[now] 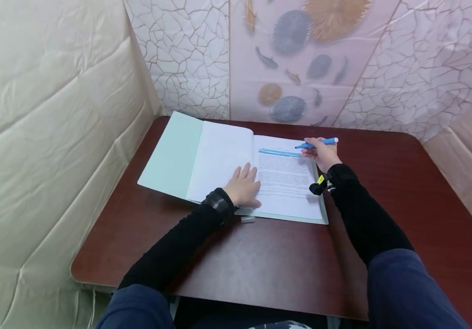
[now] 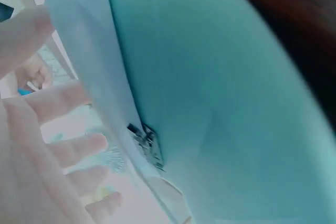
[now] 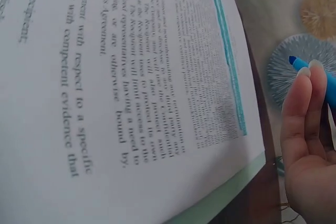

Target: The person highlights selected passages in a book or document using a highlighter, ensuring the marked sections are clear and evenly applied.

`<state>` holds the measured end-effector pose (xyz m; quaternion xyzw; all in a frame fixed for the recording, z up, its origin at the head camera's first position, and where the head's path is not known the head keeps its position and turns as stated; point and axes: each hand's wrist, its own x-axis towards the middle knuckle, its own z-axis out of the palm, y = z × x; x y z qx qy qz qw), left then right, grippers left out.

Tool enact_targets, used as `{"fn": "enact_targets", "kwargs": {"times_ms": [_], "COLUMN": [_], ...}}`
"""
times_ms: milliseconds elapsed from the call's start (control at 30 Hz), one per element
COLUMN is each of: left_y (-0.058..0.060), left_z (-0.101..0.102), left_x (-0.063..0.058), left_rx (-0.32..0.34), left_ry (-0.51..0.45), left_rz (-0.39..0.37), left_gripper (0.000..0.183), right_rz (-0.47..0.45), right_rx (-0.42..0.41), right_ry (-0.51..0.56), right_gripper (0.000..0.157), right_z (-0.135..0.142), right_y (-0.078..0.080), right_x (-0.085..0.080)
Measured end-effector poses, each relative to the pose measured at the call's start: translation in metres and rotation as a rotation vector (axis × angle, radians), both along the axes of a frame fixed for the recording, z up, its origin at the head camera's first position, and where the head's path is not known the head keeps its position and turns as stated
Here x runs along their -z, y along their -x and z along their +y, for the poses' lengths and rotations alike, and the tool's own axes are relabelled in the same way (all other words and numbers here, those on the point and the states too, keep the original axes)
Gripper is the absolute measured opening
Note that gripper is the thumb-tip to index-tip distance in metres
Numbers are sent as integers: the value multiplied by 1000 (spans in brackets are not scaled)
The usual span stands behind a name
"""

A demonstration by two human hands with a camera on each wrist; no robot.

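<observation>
An open pale green folder (image 1: 174,153) lies on the table with white sheets inside. My left hand (image 1: 241,188) rests on the paper near the fold, fingers straight and spread. In the left wrist view, a metal clip (image 2: 147,144) shows beside the sheets. My right hand (image 1: 325,155) pinches a blue marker (image 1: 331,141) above the upper right of the printed page (image 1: 287,183). The marker's dark tip (image 3: 292,60) is uncapped and points left in the head view. Blue strokes (image 1: 280,152) cover the top lines of text.
A small grey piece (image 1: 247,220) lies on the brown table (image 1: 268,260) just below the folder's front edge. Patterned sheeting (image 1: 186,59) stands behind the table, and a cream cloth (image 1: 55,137) hangs at the left.
</observation>
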<state>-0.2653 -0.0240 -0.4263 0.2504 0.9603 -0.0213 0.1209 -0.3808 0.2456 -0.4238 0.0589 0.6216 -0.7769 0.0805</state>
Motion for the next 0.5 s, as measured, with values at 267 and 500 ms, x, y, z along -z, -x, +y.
{"fn": "enact_targets", "kwargs": {"times_ms": [267,500], "left_y": [-4,-1], "left_z": [11,18], "left_x": [3,8], "left_rx": [145,200], "left_ry": [-57,-79], "left_rz": [1,15], "left_gripper": [84,85], "right_rz": [52,42], "right_rx": [22,35], "right_ry": [55,49], "right_gripper": [25,20], "right_z": [4,15], "right_y": [3,1], "right_x": [0,2]}}
